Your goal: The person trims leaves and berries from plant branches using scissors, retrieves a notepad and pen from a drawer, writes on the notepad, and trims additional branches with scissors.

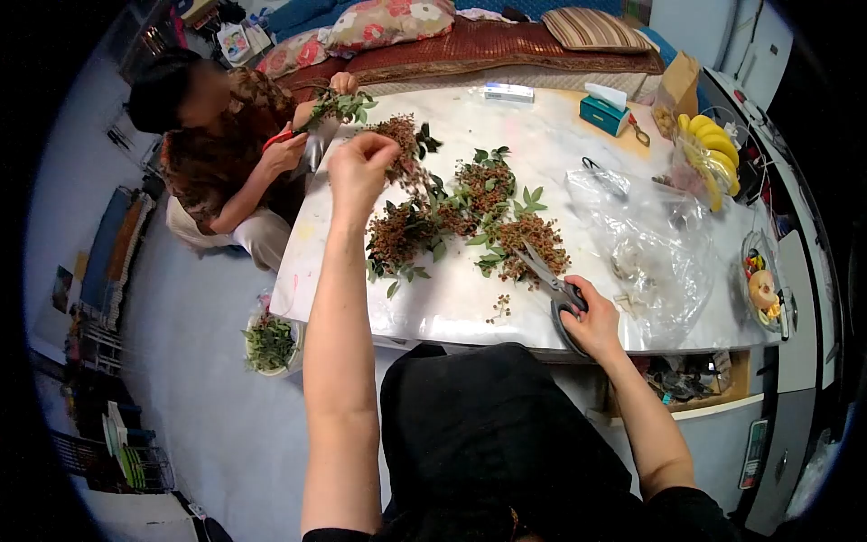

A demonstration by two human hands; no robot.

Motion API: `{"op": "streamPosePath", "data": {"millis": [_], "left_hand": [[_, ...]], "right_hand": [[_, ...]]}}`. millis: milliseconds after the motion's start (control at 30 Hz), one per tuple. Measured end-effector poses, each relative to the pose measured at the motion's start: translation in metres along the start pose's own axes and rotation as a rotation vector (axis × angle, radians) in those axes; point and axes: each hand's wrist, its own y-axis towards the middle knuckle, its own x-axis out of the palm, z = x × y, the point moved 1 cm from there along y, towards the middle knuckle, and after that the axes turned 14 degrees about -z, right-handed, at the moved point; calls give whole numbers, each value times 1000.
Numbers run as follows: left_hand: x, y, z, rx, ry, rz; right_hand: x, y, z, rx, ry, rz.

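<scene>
My left hand (359,172) is raised over the table's left side, thumb and fingers pinched at a sprig of small brown berries (406,155); the exact grip point is partly hidden. My right hand (591,321) grips dark-handled scissors (569,294) near the front edge. Their blades, slightly apart, point up and left over a berry cluster with green leaves (535,242). More leafy berry clusters lie between my hands, one at the left (397,237) and one farther back (485,183). A small loose sprig (499,307) rests near the front edge.
Across the table's left corner, another person (226,135) holds red-handled scissors (282,138) and a leafy sprig (341,106). A clear plastic bag (650,248), bananas (712,144) and a tissue box (604,114) are on the right. A bin of leaves (271,345) stands on the floor.
</scene>
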Motion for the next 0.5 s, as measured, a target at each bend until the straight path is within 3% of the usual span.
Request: {"op": "streamPosePath", "data": {"millis": [100, 367, 500], "left_hand": [[9, -11, -5, -101, 14, -34], [50, -47, 17, -188, -617, 33], [74, -66, 19, -281, -719, 25]], "right_hand": [[-2, 0, 2, -5, -5, -1], [-2, 2, 14, -42, 183, 10], [-13, -12, -28, -86, 755, -195]]}}
